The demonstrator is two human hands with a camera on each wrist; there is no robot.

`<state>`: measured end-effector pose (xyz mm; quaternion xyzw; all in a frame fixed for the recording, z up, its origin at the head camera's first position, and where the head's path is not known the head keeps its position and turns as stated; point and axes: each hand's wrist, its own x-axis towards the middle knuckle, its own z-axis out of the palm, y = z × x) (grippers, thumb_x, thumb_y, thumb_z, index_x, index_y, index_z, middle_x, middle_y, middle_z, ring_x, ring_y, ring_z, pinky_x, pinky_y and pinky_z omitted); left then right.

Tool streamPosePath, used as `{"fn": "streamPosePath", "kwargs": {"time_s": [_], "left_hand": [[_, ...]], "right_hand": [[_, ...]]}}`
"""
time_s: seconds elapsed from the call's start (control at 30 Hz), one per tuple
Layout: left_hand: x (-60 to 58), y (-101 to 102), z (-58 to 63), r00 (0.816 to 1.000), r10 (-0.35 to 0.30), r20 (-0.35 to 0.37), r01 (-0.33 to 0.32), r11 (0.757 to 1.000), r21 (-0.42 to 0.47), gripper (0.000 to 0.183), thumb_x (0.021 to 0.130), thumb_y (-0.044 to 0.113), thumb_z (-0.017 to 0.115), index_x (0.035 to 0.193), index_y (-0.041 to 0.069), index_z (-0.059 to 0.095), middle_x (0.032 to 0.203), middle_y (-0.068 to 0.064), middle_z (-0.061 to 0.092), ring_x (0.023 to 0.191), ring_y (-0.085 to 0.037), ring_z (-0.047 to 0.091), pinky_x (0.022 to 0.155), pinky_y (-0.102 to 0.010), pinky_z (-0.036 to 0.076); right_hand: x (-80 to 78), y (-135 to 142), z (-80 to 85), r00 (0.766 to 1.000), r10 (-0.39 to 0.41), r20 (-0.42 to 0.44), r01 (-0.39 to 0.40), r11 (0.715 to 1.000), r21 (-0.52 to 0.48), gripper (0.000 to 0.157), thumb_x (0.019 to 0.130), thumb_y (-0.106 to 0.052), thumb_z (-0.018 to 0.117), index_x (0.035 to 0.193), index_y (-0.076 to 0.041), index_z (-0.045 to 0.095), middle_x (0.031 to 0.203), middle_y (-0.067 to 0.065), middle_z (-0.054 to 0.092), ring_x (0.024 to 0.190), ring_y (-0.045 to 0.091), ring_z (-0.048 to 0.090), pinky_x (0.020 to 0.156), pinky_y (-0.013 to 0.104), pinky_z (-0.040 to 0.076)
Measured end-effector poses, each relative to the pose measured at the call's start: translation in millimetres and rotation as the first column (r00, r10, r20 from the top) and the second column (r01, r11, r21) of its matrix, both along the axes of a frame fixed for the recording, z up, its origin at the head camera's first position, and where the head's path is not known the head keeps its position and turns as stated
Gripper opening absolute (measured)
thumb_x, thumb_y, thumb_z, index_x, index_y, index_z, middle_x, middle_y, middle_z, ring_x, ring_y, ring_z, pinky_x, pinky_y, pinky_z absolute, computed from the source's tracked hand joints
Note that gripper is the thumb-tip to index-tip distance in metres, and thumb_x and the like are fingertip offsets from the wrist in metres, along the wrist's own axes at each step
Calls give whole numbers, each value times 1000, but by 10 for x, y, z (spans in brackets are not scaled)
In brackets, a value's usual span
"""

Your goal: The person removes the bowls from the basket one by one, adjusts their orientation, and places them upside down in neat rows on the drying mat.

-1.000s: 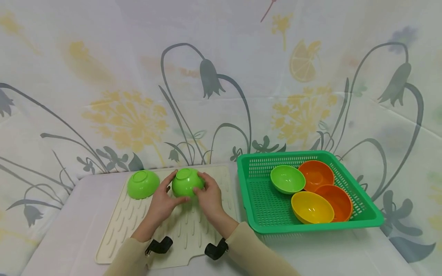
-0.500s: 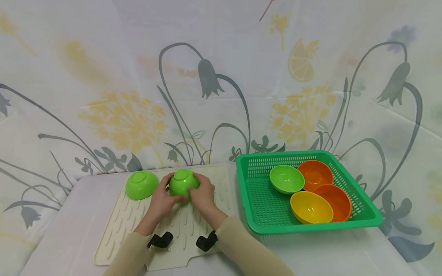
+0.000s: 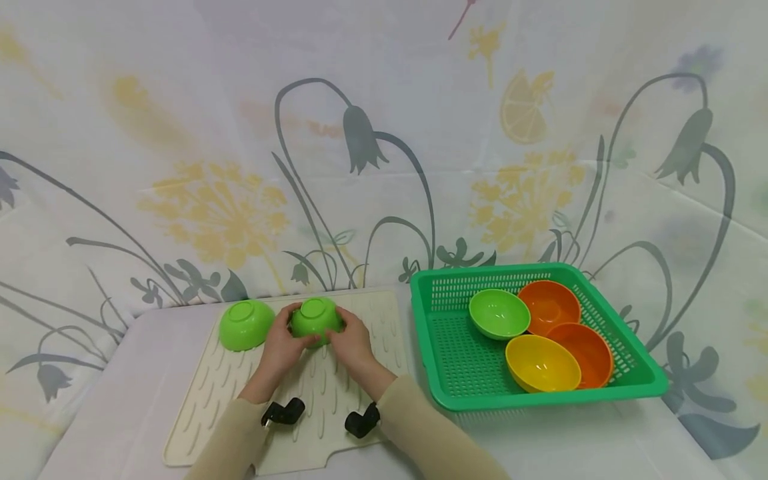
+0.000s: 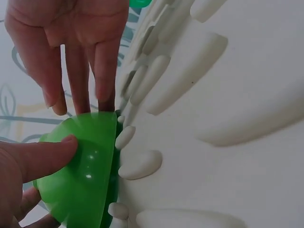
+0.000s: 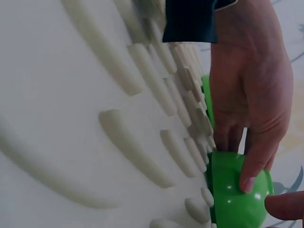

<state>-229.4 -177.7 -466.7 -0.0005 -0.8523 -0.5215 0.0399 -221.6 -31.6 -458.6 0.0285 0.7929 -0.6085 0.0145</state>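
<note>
A light green bowl (image 3: 315, 319) stands upside down on the cream ridged drying mat (image 3: 366, 407). In the left wrist view the bowl's rim is right at the ridges. My left hand (image 3: 282, 343) grips it from the left, thumb on the near side and fingers round the back. My right hand (image 3: 354, 343) is at its right side. In the left wrist view my right fingers (image 4: 78, 80) stretch straight to the bowl's edge, some tips hidden behind it. My right thumb (image 5: 285, 205) reaches the bowl near its base in the right wrist view.
Another green bowl (image 3: 245, 327) lies upside down to the left on the mat. A green basket (image 3: 435, 393) at the right holds a green bowl (image 3: 499, 315), a yellow bowl (image 3: 542, 367) and two orange bowls (image 3: 550, 307). A flower-patterned cloth (image 3: 384, 167) hangs behind.
Both hands have moved the green bowl slightly left and down onto the mat. My right hand has shifted left with it. The basket and the other bowls have stayed put.
</note>
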Motion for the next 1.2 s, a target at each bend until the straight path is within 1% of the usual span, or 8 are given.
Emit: {"fn": "streamPosePath", "kwargs": {"time_s": [0.17,0.3,0.47,0.57,0.73,0.83,0.97,1.2], "left_hand": [[-14,9,-6,1000,4,-3,-4,1000,2,76,82,2,79,146,-4,38,149,-30,37,136,-45,37,110,-57,33],[-22,4,-16,1000,3,-23,-4,999,-35,77,84,8,79,147,-7,37,148,-31,38,134,-46,38,109,-57,35],[-18,-6,-23,999,33,-16,-35,996,-81,75,85,11,80,147,-4,40,148,-30,39,135,-45,39,109,-57,34],[-14,0,-20,999,45,-18,-46,995,-90,74,84,10,80,146,-3,41,147,-30,40,134,-46,39,109,-57,34],[-11,15,-22,999,36,-14,-37,994,-103,75,85,11,79,147,-3,40,148,-30,40,136,-46,37,110,-57,33],[-7,17,-28,999,35,-4,-35,994,-106,76,86,11,79,148,-2,39,148,-29,39,136,-45,37,110,-57,33],[-9,25,-24,999,38,-5,-39,994,-102,76,86,10,79,148,-2,38,148,-29,39,136,-45,37,110,-57,33],[-11,23,-39,999,42,3,-41,994,-102,76,86,12,79,149,-1,38,148,-28,39,136,-44,37,111,-57,33]], "right_hand": [[6,18,-26,999,37,-6,-37,999,6,57,91,2,65,146,-2,48,150,15,45,140,33,38,114,46,33],[18,15,-22,999,52,3,-52,999,18,59,90,3,65,146,-4,48,152,14,43,141,34,36,115,47,31],[36,29,-12,997,79,10,-79,997,11,61,89,5,63,147,-3,47,152,15,42,141,34,37,114,47,32],[52,50,13,996,84,16,-84,996,-12,61,89,4,63,147,-3,46,150,17,45,139,34,38,110,45,38],[110,80,97,996,87,32,-84,994,-65,61,90,4,61,148,-6,46,149,17,46,139,34,40,92,37,51],[161,89,171,995,99,18,-96,990,-100,60,92,3,60,149,-8,46,150,13,46,138,33,41,92,35,52],[235,103,275,994,110,-28,-113,986,-120,55,93,1,60,146,-9,49,147,10,49,135,32,46,98,38,51],[358,179,446,993,102,-64,-110,985,-137,50,91,1,57,140,-8,56,137,8,57,123,28,55,89,34,55]]}}
